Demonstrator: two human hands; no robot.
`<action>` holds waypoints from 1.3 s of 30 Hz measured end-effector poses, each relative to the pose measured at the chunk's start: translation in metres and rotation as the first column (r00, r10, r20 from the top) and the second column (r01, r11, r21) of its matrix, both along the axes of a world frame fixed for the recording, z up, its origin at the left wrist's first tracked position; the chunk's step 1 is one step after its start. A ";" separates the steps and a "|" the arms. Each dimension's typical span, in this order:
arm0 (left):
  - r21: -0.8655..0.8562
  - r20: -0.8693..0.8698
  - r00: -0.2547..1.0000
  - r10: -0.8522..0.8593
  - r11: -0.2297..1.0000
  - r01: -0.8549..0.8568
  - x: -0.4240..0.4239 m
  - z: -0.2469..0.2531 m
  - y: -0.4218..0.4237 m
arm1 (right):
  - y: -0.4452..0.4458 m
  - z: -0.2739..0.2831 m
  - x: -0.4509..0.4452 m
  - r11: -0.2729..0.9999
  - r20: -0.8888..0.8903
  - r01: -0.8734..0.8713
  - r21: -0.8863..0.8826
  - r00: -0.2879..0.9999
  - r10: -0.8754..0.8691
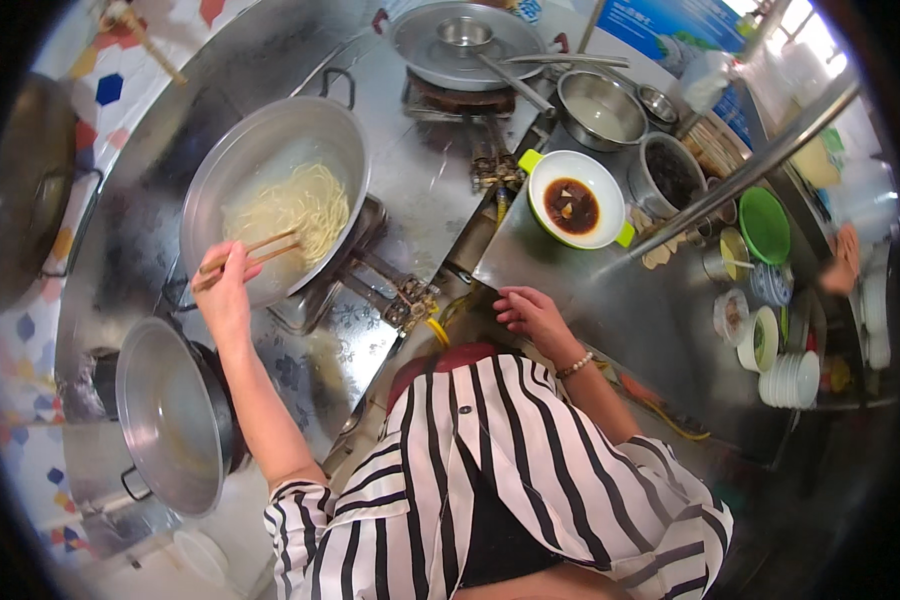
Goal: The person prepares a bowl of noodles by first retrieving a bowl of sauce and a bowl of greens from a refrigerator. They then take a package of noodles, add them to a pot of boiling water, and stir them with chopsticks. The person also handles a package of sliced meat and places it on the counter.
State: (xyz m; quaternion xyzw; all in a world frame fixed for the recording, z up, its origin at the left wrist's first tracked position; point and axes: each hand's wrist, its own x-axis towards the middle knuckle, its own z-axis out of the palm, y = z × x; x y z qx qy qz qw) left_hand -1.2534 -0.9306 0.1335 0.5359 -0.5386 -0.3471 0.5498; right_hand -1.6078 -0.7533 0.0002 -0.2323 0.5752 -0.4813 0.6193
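Observation:
My left hand (225,289) grips a pair of wooden chopsticks (270,247), held over the near side of a wide metal pan (217,172). Their tips reach pale noodles (319,210) lying in cloudy liquid in the pan. Below the edge of the metal counter, my right hand (529,319) hangs with loosely bent fingers and nothing in it. A beaded bracelet (574,365) circles that wrist. Beyond this hand, a white bowl with green handles (607,184) stands on the counter, with dark brown sauce (570,204) and small pale pieces inside.
Another metal pan (169,420) sits at lower left. At the back, a covered pan (412,52) carries a ladle (465,34). Steel pot (604,112), green basin (763,225) and stacked white bowls (787,380) stand rightward. A metal rail (750,176) crosses there, near another person's hand (844,259).

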 end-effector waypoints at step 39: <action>-0.021 -0.761 0.639 0.110 0.981 -0.194 0.007 -0.041 0.018 | 0.013 -0.032 -0.021 0.998 0.081 0.038 0.042 0.996 -0.042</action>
